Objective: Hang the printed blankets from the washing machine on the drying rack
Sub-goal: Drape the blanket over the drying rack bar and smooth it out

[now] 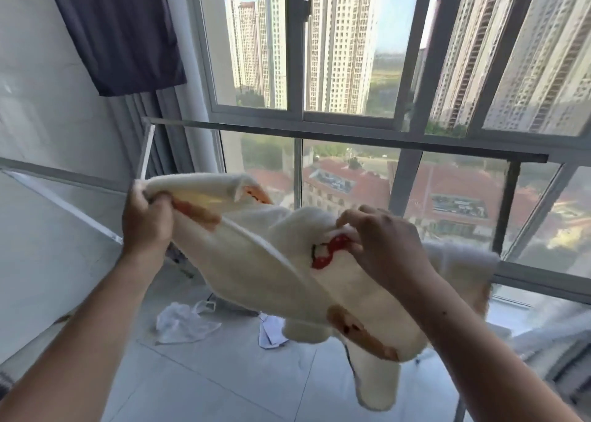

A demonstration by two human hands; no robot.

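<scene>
Both hands have the cream printed blanket up over the drying rack's rail by the window. Left hand has a tight grip on the bunched top edge; right hand pinches the fabric beside the red cherry print. A plastic bag lies on the floor.

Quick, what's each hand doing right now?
Left hand: closed on the blanket corner.
Right hand: fingers pinching the blanket near the red print.

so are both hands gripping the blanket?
Yes, the left hand pinches one end of the cream blanket and the right hand pinches near its red print.
</scene>
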